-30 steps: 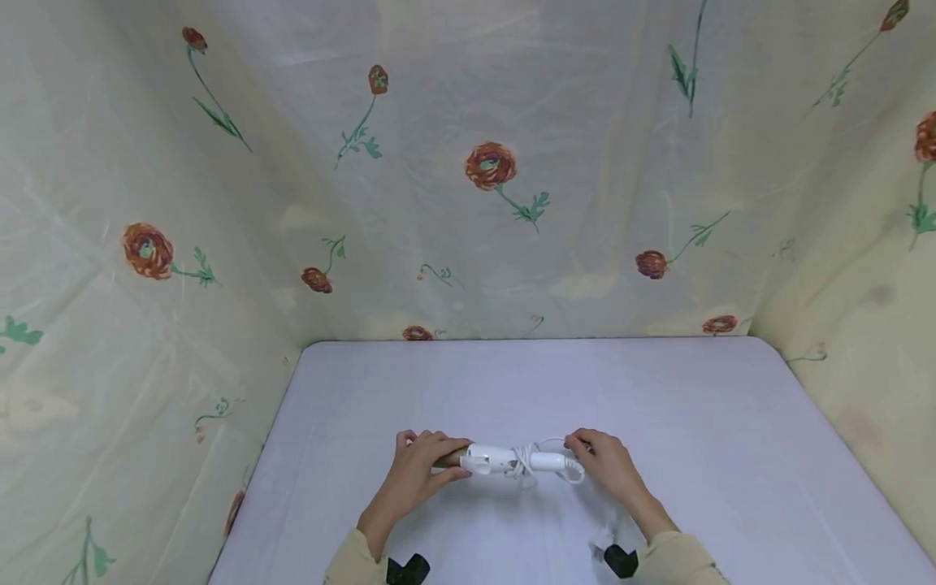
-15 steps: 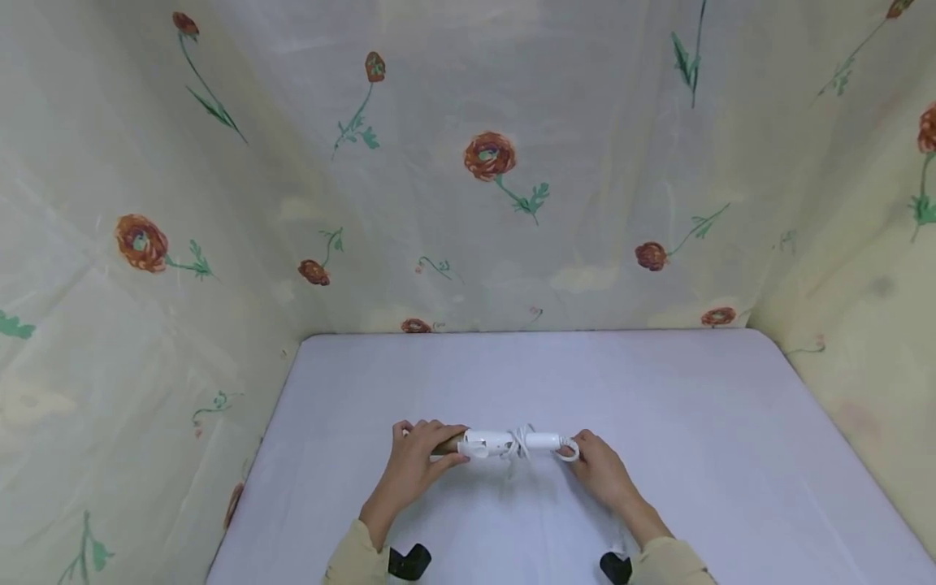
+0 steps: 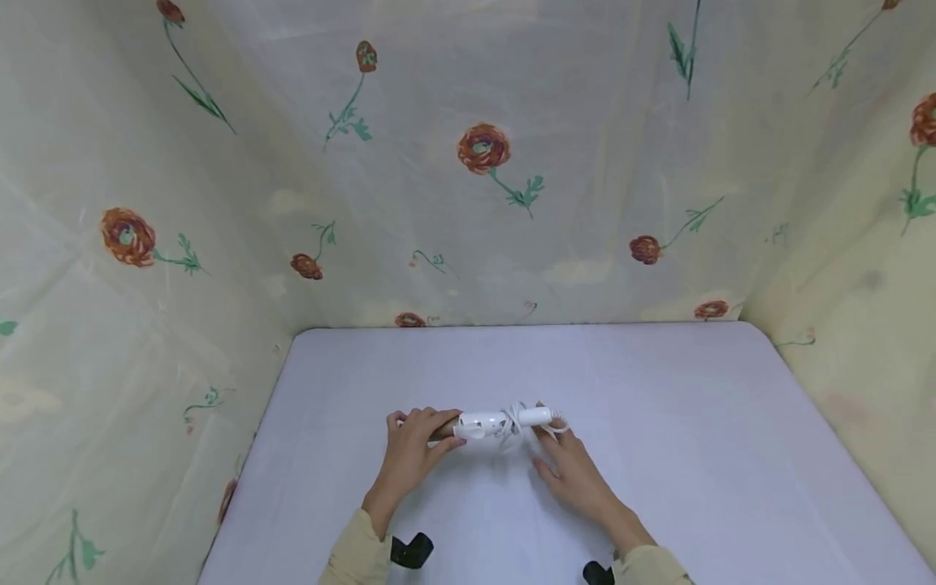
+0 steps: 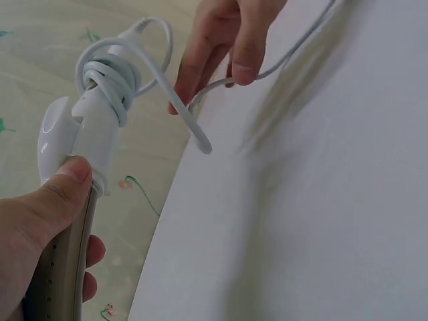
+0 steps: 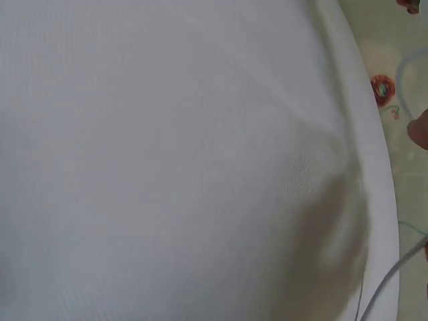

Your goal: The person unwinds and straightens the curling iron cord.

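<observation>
A curling iron (image 3: pixel 478 425) with a white handle and a brownish barrel is held above the table, nearly level in the head view. My left hand (image 3: pixel 409 447) grips its barrel, thumb near the white lever (image 4: pixel 57 137). White power cord (image 4: pixel 110 80) is wound several times round the handle and loops off its end. Beside that end is my right hand (image 3: pixel 574 479), fingers reaching behind the handle. In the left wrist view the cord's free length passes between the right thumb (image 4: pixel 247 57) and fingers. Only a fingertip (image 5: pixel 418 132) and some cord show in the right wrist view.
A white-covered table (image 3: pixel 658 406) with rounded corners lies under the hands. Flower-printed sheeting (image 3: pixel 570 162) rises along its back and both sides. Black wrist mounts (image 3: pixel 412 551) show below the sleeves.
The curling iron and both hands have moved forward over the table. My right hand has shifted left, its fingers now behind the handle's end and its thumb spread away from them.
</observation>
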`<state>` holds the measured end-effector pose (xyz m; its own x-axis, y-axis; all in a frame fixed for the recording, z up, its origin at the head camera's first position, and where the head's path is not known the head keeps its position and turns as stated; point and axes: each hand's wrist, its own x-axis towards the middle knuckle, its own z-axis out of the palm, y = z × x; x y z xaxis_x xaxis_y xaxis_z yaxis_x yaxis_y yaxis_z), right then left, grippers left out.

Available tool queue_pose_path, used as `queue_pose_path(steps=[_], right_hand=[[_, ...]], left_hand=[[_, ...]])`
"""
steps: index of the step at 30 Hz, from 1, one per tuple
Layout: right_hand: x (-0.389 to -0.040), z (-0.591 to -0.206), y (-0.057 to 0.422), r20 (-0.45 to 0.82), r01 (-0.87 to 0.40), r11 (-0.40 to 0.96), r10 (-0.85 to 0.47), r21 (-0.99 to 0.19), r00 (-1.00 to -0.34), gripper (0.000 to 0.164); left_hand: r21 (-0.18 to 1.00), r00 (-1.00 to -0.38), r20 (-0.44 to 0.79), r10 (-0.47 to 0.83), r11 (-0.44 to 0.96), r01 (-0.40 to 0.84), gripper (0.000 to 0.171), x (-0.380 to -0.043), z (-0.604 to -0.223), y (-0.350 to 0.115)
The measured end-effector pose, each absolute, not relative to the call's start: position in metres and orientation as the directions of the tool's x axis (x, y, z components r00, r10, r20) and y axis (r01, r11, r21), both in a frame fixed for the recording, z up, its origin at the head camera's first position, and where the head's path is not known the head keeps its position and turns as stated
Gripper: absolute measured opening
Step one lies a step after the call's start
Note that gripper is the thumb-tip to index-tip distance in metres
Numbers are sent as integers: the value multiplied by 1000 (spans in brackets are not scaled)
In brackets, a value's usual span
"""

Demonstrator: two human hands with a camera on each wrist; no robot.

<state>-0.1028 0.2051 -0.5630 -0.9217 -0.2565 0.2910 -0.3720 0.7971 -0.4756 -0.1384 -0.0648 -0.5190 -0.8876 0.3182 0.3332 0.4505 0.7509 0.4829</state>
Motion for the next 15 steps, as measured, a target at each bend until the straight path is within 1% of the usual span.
queue_pose_path(steps=[3,5,8,11,15], right_hand=[[-99,-561,194,366,-431,736,-263,-522,-893,59],[-97,-560,186,412,-467,685,-259,-558,-873,57],[-94,-559,176,443,-494,615,-250,-615,-861,54],[-91,-558,169,421,-468,578,-225,-669,-879,50],[-81,-558,163,317,-347,555,-153,-756,-936,43]], left_hand=[[497,-905,309,291,762,415,44,-139,-516,-65],[497,-912,299,280,770,400,44,-140,-514,-65],[492,-915,295,274,778,391,44,-142,-513,-66],[488,-917,293,271,782,387,44,-142,-513,-66],[484,-918,294,268,786,385,44,-141,-514,-66]])
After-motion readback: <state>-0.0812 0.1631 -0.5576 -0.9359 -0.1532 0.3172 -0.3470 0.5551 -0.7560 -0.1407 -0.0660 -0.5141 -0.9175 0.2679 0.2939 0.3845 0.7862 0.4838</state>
